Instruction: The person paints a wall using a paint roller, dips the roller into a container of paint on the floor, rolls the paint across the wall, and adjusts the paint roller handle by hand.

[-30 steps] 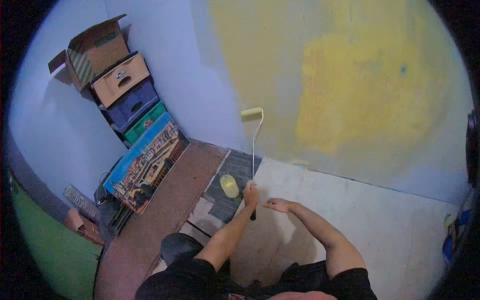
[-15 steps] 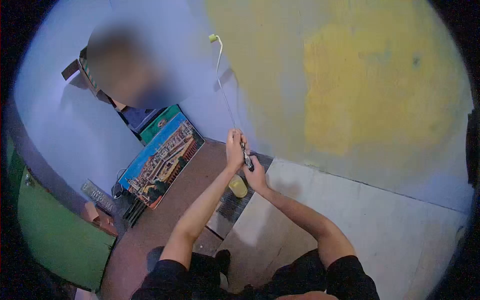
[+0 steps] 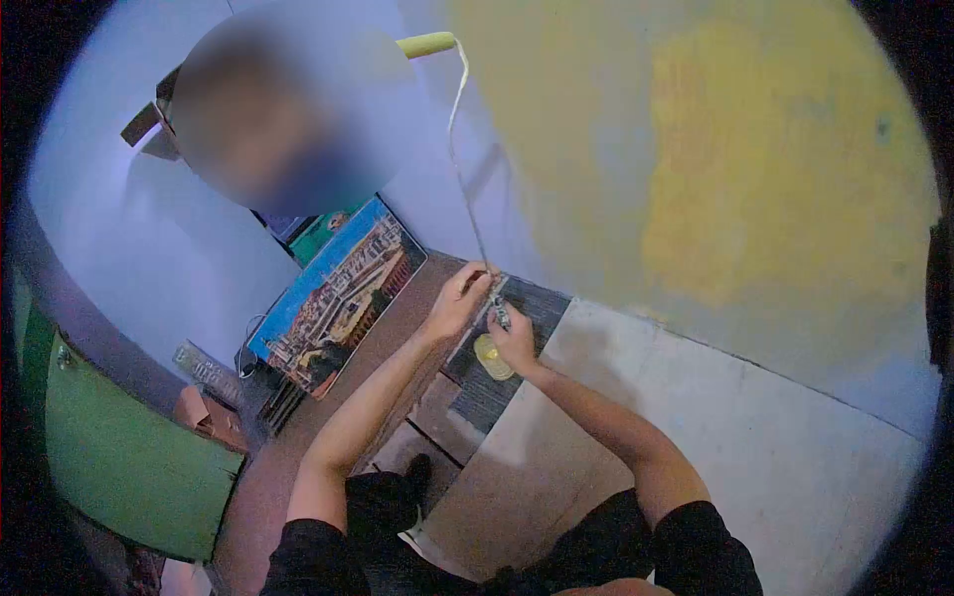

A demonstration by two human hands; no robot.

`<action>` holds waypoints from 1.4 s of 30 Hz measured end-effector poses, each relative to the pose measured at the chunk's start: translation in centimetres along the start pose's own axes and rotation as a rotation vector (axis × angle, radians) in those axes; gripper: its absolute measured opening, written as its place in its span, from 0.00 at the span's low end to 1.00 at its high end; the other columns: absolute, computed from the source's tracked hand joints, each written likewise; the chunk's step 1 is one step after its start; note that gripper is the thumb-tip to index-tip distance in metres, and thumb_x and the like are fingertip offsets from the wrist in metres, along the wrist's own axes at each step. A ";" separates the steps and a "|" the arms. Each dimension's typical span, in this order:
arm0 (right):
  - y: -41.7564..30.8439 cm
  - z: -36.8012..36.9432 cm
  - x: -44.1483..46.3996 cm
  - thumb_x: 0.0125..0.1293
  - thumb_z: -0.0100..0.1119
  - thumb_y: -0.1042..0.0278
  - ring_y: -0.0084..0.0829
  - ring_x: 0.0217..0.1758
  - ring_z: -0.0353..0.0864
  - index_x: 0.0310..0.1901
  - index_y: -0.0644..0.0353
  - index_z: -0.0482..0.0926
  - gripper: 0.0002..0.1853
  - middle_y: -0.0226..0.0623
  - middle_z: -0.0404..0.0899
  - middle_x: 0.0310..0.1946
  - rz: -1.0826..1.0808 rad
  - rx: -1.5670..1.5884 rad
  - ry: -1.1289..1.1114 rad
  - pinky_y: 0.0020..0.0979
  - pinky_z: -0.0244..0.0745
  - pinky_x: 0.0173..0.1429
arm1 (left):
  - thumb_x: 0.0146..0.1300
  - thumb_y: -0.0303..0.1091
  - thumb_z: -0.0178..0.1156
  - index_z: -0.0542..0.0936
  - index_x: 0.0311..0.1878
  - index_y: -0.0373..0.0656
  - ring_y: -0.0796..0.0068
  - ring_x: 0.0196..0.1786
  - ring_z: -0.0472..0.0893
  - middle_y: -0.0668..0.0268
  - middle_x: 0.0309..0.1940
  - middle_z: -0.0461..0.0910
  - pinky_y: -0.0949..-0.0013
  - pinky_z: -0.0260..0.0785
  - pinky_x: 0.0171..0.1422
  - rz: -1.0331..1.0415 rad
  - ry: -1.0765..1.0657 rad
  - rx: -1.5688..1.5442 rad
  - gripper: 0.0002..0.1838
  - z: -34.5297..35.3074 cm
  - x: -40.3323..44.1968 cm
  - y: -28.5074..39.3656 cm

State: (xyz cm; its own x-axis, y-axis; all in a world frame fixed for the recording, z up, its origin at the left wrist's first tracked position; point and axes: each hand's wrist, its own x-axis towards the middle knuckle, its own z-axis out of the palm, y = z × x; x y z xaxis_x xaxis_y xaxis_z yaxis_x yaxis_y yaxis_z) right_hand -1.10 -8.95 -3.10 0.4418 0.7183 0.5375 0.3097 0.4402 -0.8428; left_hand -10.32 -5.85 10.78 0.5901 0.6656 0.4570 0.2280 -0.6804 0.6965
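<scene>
A paint roller with a long white wire frame reaches up and away from me. Its yellow roller sleeve is at the upper end, partly beside a blurred patch. My left hand grips the roller at the top of its handle. Just below, my right hand is closed around the lower part of the handle. Under my right hand stands a yellowish paint container, partly hidden by that hand. Ahead is a wall with a bright yellow painted area.
A framed city picture leans at the left. A whitish board spreads along the wall to the right. At the lower left is a green surface. A blurred person appears at the upper left. My shoe is on the floor.
The roller sleeve has swung round and now shows its length rather than its end. My left hand has shifted slightly on the handle, and the view has moved a little.
</scene>
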 end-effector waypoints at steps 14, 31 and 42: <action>-1.7 -15.2 -0.3 0.52 0.48 0.76 0.16 0.20 0.63 0.29 0.58 0.67 0.03 0.25 0.64 0.17 0.491 -0.031 -0.174 0.23 0.58 0.22 | 0.66 0.40 0.50 0.77 0.46 0.40 0.56 0.50 0.78 0.56 0.45 0.79 0.59 0.69 0.54 -0.217 -0.299 0.262 0.15 -7.6 -5.1 -23.3; -4.4 -13.6 -21.4 0.58 0.57 0.68 0.18 0.11 0.58 0.12 0.57 0.65 0.18 0.24 0.61 0.07 1.004 -0.510 0.012 0.28 0.52 0.16 | 0.41 0.50 0.75 0.53 0.70 0.47 0.55 0.62 0.68 0.51 0.60 0.67 0.57 0.60 0.67 -0.110 -0.820 0.040 0.56 1.0 -10.2 -39.7; -17.3 -7.9 -22.8 0.54 0.60 0.60 0.44 0.18 0.74 0.23 0.65 0.78 0.14 0.52 0.72 0.15 1.042 -1.198 -0.102 0.40 0.66 0.26 | 0.28 0.42 0.81 0.60 0.66 0.46 0.57 0.64 0.66 0.56 0.60 0.67 0.57 0.58 0.68 -0.120 -0.478 -0.393 0.58 5.1 -10.9 -35.1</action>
State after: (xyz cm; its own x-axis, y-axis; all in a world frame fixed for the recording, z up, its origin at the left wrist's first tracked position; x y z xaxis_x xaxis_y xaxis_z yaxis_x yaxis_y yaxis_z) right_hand -9.93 -37.19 -0.57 0.8339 0.4749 -0.2812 0.3978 -0.8704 -0.2901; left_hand -20.79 9.18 -21.44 0.8797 0.4579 0.1286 0.0660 -0.3854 0.9204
